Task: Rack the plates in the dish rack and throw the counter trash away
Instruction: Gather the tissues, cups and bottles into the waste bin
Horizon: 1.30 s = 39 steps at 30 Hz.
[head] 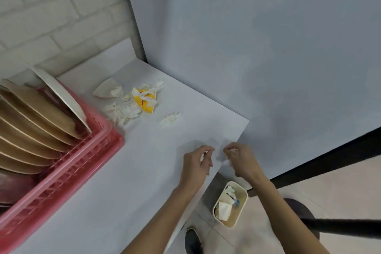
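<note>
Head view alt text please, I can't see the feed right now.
The left hand and right hand each pinch white tissue scraps at the counter's edge, with a floor bin below holding trash. A yellow wrapper and more tissue scraps lie at the back of the counter, and plates stand in the pink dish rack on the left.

We have a broad bare stretch of counter (134,181) between the red dish rack (68,169) on our left and the counter's right edge. The rack, packed with leaning plates (35,113), walls off the left. Farther back, the trash pile (142,99) and a stray tissue wad (170,119) lie near the corner, hemmed by the brick wall (51,16) and grey panel (268,47). Our left hand (194,166) and right hand (242,161), each pinching tissue scraps (225,163), crowd the edge above the bin (240,215).
</note>
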{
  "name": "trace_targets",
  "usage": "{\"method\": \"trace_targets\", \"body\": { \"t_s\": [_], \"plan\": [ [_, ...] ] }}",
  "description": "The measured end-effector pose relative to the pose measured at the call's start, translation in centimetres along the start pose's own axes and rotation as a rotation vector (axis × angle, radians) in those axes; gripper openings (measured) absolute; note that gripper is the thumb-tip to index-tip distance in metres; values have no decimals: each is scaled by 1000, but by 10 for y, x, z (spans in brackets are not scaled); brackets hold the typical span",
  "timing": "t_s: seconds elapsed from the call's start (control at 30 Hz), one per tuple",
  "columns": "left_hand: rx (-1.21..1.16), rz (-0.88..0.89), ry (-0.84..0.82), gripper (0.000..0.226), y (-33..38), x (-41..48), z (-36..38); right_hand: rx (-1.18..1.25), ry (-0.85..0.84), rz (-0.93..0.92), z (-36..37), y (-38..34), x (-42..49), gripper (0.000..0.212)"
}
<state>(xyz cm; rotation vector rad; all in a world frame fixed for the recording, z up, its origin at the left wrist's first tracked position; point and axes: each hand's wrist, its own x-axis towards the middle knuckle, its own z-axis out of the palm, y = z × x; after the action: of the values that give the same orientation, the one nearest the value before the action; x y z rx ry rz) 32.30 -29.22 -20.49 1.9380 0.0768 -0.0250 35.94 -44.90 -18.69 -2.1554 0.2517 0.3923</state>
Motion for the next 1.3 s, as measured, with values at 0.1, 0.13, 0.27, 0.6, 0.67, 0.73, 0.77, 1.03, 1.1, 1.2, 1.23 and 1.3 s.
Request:
{"method": "trace_targets", "body": {
  "t_s": [0.1, 0.13, 0.27, 0.6, 0.67, 0.73, 0.77, 1.03, 1.1, 1.2, 1.23, 1.3],
  "plan": [
    [-28, -55, -52, 13, 15, -17, 11, 26, 22, 37, -12, 14, -23, 18],
    [-26, -53, -56, 11, 16, -23, 14, 42, 29, 51, -16, 16, -31, 21],
    [2, -55, -107, 32, 21, -45, 18, 54, 45, 32, -23, 28, -66, 43],
    [204, -54, -266, 57, 20, -132, 32, 82, 51, -39, -10, 92, -149, 52],
    [187, -48, -253, 59, 18, -151, 38, 51, 95, -29, -6, 104, -167, 53],
    [197, -70, -259, 62, 18, -168, 43, 47, 127, -7, -4, 115, -183, 54],
    [207, -78, -263, 64, 20, -176, 45, 67, 129, 10, -3, 121, -190, 53],
    [122, -144, -288, 61, 41, -218, 63, 117, 116, 18, -5, 149, -227, 59],
    [156, -134, -306, 61, 44, -220, 65, 115, 134, 15, -7, 151, -232, 60],
    [172, -125, -298, 64, 46, -219, 68, 68, 163, 2, -12, 153, -236, 56],
    [163, -124, -291, 63, 46, -218, 69, 61, 173, 1, -13, 154, -237, 55],
    [159, -124, -298, 62, 48, -218, 71, 57, 191, 12, -15, 155, -237, 55]
  ]
}}
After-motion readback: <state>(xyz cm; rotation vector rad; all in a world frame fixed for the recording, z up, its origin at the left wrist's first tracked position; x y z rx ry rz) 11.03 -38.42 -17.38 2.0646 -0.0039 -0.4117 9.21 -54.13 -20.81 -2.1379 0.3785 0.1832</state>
